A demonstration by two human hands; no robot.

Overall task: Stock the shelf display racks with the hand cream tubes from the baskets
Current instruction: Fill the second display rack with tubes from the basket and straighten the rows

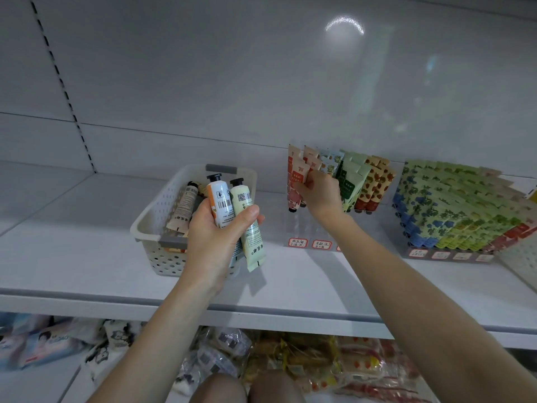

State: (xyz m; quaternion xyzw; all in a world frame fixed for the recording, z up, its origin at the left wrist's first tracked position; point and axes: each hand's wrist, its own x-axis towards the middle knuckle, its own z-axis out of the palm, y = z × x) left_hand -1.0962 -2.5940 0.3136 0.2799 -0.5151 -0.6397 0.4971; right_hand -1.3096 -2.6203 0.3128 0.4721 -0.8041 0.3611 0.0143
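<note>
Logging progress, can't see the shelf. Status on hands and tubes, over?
Left hand holds two tubes by the basket. Right hand pinches a red tube at the clear rack, left end. Nothing blocking the rack.

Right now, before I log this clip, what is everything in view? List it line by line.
shelf: one, white, across the view
basket: one, white with grey handles, left on the shelf
beige tube: one seen, in basket; others hidden
middle rack: one, clear, right of basket; red, blue-white, green and strawberry-print tubes
right rack: one, clear, far right; packed with green, blue and red tubes
price labels: several, white with red frames, rack fronts
packets: many, mixed colours, lower shelf
left hand: holds white-orange tube and pale green tube, by basket
right hand: pinches red tube in middle rack's leftmost column
</note>
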